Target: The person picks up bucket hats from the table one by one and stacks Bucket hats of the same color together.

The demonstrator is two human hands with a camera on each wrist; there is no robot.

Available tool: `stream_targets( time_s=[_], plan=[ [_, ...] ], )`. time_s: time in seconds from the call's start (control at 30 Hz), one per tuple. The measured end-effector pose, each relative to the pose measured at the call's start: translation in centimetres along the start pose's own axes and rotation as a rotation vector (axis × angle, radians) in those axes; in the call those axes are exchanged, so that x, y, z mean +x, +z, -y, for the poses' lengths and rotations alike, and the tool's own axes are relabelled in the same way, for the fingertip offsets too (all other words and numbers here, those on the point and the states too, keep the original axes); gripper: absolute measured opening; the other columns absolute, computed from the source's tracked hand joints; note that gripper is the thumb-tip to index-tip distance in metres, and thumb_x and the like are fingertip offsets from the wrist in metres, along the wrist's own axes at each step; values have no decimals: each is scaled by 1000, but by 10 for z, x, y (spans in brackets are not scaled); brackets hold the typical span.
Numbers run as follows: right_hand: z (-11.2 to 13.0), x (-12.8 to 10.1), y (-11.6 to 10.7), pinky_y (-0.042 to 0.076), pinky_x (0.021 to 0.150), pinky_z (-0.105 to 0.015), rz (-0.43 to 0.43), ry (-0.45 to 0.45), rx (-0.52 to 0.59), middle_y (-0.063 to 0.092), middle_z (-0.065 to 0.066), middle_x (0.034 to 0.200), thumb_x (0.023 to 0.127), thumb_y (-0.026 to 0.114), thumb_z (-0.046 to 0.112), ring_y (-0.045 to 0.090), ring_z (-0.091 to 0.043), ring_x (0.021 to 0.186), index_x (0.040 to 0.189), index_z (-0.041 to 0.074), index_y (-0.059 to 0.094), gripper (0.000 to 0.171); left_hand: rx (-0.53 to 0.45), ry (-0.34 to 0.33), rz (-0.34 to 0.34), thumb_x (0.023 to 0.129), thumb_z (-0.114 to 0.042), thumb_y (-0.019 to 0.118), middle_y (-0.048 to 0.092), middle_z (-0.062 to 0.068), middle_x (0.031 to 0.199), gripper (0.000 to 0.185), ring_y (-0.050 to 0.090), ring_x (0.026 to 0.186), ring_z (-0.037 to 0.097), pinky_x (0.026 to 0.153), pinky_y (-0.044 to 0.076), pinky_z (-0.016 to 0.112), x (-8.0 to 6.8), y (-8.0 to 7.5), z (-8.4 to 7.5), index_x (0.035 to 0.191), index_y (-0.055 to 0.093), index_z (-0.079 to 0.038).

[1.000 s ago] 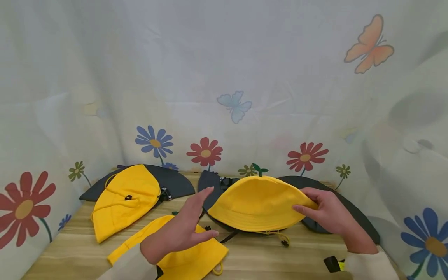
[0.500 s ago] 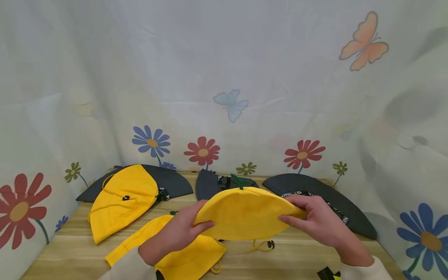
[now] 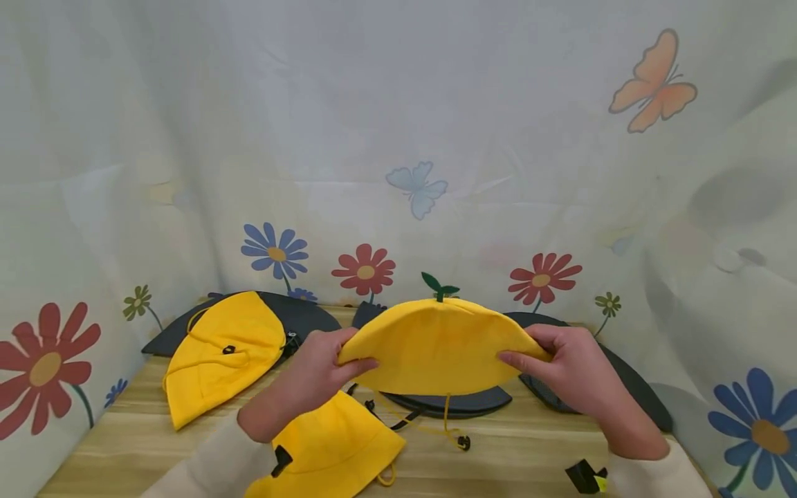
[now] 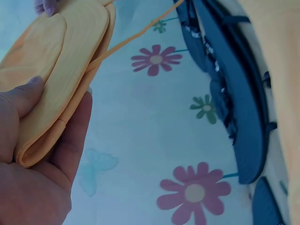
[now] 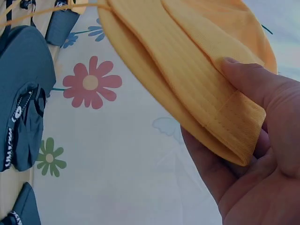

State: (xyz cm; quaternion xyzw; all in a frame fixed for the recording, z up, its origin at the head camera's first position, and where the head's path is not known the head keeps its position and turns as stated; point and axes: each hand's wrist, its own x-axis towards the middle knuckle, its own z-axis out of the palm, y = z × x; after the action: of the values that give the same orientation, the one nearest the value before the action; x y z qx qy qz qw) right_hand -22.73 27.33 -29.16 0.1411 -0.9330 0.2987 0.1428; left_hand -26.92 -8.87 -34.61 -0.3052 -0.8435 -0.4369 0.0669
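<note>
A yellow bucket hat with a green leaf sprout on top is held up above the table, folded flat. My left hand pinches its left end, thumb in front and fingers behind. At the opposite end my right hand grips the brim the same way. From the hat hangs a thin yellow cord with a black toggle. Both wrist views show the doubled brim, the left one the brim between thumb and fingers, the right one the brim likewise.
A second yellow hat lies below my left forearm, partly hidden. Farther left, another yellow hat overlaps a dark hat. More dark hats lie along the back of the wooden table. A small black strap piece sits near my right sleeve.
My left hand, earlier apart from the hat, has taken its left end. The hat has come off the dark hat behind it, dipped toward me, then risen, held by both hands.
</note>
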Motion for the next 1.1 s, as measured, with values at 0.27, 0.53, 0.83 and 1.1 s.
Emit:
stream_targets(
  time_s=[0.27,0.53,0.83,1.1],
  plan=[
    [10,17,-16,56,63,-22,-4,-167,42,77,2,88,91,79,21,65,-7,68,109,12,76,21,73,33,-45,92,-25,76,76,0,97,26,70,80,9,70,58,22,14,-34,-16,115,70,-12],
    [31,34,-22,51,57,-23,10,-272,10,78,4,88,90,79,22,62,-6,61,109,16,77,20,165,34,-98,92,-23,76,76,0,96,24,67,77,12,67,57,26,16,-77,-26,114,71,-12],
    [56,52,-1,47,55,-23,53,-264,110,78,1,89,92,77,24,58,-11,59,110,14,79,20,249,-27,-186,92,-32,76,75,3,92,26,63,71,17,61,51,25,5,-118,-24,111,74,-13],
    [68,62,29,46,56,-25,101,-251,242,78,-1,91,93,77,25,60,-17,63,114,14,77,24,309,-107,-183,94,-37,74,77,6,101,34,70,80,16,69,55,27,-8,-146,-19,115,73,-11]
  ],
)
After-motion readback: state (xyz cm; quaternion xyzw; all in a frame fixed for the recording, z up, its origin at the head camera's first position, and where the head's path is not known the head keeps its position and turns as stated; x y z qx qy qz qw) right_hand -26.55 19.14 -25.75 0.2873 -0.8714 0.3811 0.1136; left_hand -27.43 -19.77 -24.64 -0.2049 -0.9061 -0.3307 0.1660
